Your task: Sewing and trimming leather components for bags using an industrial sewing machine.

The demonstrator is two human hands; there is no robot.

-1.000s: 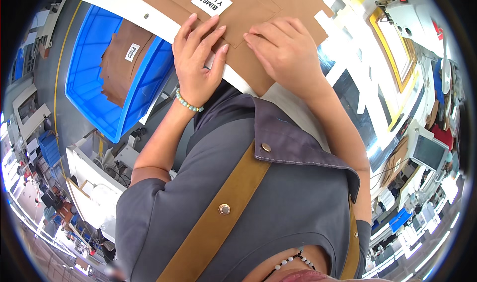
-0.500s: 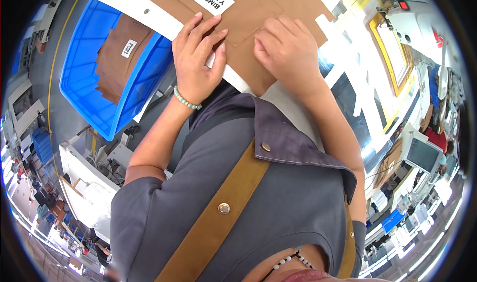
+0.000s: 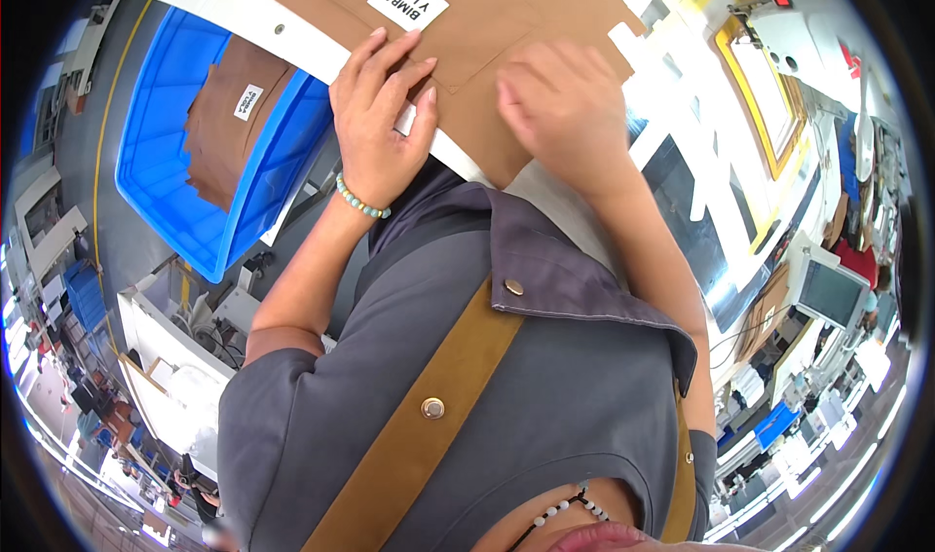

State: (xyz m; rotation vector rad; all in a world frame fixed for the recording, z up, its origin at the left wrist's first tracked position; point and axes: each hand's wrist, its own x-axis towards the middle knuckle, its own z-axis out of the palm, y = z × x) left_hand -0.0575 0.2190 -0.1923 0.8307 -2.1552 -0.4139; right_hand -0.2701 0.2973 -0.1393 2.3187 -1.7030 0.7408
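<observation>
A brown fabric piece [image 3: 477, 138] with a stitched square patch [image 3: 467, 51] and a white printed label [image 3: 407, 2] lies flat on the white worktable before me. My left hand [image 3: 382, 114] rests on its near left edge, fingers apart, fingertips just below the label. To the right, over the fabric beside the patch corner, is my right hand [image 3: 565, 114], its fingers curled inward and slightly blurred. Whatever may be between those fingers is hidden.
Left of the table stands a blue plastic bin [image 3: 161, 197] holding brown fabric pieces [image 3: 234, 114], one with a white label. Yellow-edged frames [image 3: 769, 114] and white machinery [image 3: 818, 26] are at the right. Further right is a monitor [image 3: 831, 292].
My right hand has shifted slightly right, away from the patch, with its fingers still curled. The left hand stays on the fabric edge. The whole view has moved a little.
</observation>
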